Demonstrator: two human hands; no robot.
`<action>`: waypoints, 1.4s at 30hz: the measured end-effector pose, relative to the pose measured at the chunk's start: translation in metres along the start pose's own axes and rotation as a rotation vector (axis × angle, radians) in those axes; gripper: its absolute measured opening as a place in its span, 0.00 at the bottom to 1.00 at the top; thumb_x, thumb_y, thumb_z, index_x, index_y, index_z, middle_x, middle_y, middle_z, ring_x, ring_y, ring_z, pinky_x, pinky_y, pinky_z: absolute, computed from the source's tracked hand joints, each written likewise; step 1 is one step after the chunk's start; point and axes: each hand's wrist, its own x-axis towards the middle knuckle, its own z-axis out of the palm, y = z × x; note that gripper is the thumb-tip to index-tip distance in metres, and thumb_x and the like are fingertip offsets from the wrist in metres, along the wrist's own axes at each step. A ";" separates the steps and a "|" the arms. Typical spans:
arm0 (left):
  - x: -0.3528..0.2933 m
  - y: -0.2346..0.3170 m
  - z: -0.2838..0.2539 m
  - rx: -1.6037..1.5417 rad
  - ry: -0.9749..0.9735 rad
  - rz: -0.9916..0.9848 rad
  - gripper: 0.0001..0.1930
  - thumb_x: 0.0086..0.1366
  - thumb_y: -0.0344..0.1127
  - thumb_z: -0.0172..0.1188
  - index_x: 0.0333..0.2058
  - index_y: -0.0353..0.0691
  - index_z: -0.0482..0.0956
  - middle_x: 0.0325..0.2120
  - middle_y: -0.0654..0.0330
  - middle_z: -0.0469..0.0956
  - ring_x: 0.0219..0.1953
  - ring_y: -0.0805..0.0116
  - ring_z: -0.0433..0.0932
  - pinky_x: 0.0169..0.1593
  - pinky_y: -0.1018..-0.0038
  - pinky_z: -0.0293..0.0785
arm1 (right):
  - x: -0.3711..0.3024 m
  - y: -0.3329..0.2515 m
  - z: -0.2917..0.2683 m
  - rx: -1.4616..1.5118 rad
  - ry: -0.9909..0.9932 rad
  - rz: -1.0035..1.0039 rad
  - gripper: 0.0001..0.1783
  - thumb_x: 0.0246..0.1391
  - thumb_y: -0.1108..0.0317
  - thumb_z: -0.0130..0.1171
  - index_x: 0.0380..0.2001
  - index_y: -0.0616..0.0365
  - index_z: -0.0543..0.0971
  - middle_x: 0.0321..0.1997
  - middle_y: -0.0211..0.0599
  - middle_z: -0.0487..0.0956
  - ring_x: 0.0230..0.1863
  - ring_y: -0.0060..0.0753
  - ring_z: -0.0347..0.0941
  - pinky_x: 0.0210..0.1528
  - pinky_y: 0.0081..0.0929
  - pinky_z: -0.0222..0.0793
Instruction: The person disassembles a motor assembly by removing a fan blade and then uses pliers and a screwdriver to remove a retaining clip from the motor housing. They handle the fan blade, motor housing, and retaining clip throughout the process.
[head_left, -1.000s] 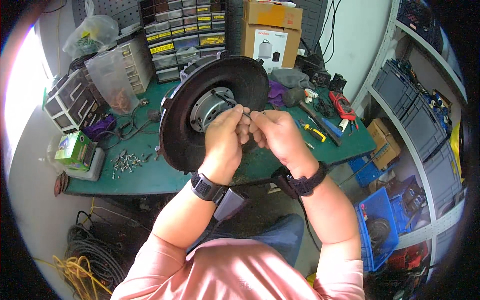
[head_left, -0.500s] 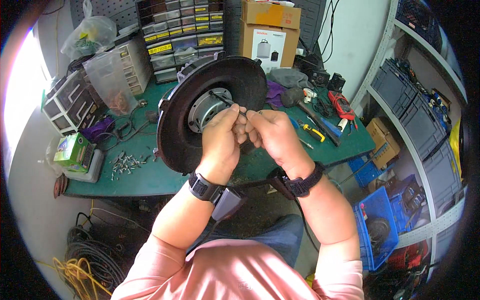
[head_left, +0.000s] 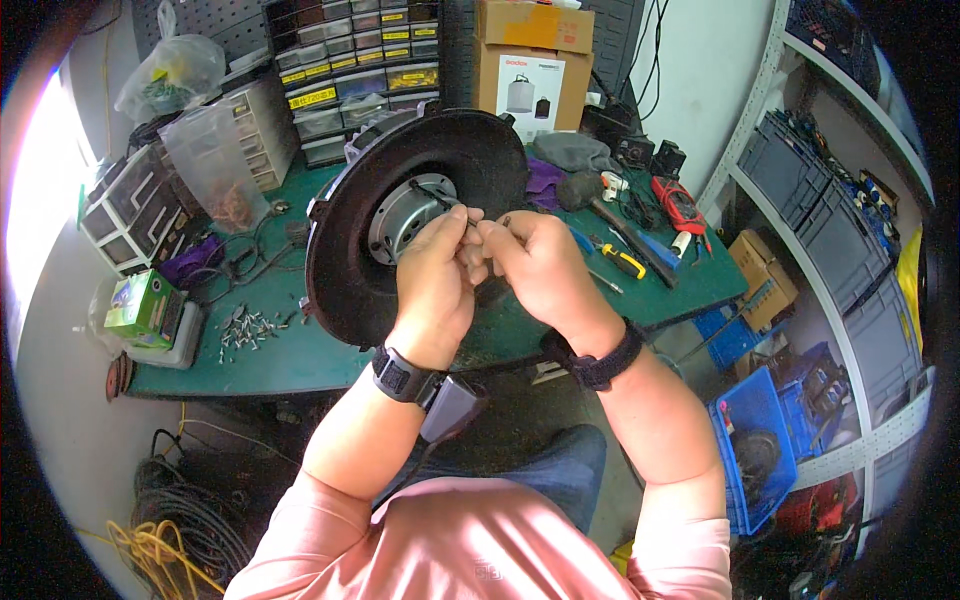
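Observation:
My left hand [head_left: 436,280] and my right hand [head_left: 548,268] meet in front of a large black bowl-shaped housing [head_left: 345,265]. Set in its middle is a round silver metal hub [head_left: 408,228] with holes. A thin dark cable-like piece [head_left: 443,203] runs from the hub's face toward my fingertips. Thumb and fingers of the left hand pinch it. The right fingers are closed against the left ones, and a small dark end pokes out above them. My fingers hide most of what lies between them. The housing stands tilted on the green workbench [head_left: 260,372].
Loose screws [head_left: 250,330] and a green box [head_left: 145,306] lie at the left. On the right are a hammer [head_left: 635,243], a yellow-handled tool [head_left: 622,260] and a red multimeter [head_left: 680,205]. Drawer cabinets [head_left: 355,70] and a cardboard box [head_left: 535,85] stand behind.
My right hand has shifted slightly left, its thumb now closer against the left fingertips. A dark end now shows above the right fingers. The whole view has moved slightly.

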 end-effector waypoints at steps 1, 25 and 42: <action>0.000 0.000 0.000 0.003 -0.009 0.006 0.10 0.69 0.37 0.50 0.36 0.35 0.75 0.21 0.67 0.71 0.20 0.79 0.66 0.23 0.81 0.60 | 0.001 0.000 0.000 -0.124 0.026 -0.039 0.18 0.57 0.60 0.54 0.19 0.62 0.76 0.18 0.44 0.78 0.21 0.42 0.76 0.24 0.34 0.69; -0.018 0.152 0.005 1.561 -0.231 0.608 0.21 0.58 0.32 0.58 0.51 0.33 0.73 0.51 0.52 0.74 0.53 0.64 0.72 0.56 0.70 0.66 | 0.000 -0.007 0.002 -0.381 0.012 -0.119 0.19 0.57 0.60 0.53 0.20 0.65 0.77 0.22 0.58 0.76 0.28 0.61 0.73 0.31 0.49 0.70; -0.016 0.142 0.007 1.578 -0.205 0.679 0.19 0.58 0.25 0.53 0.49 0.32 0.75 0.45 0.46 0.77 0.51 0.54 0.76 0.56 0.68 0.67 | 0.010 -0.018 0.004 -0.579 -0.018 -0.263 0.16 0.54 0.65 0.54 0.18 0.64 0.77 0.20 0.58 0.75 0.26 0.59 0.75 0.30 0.48 0.72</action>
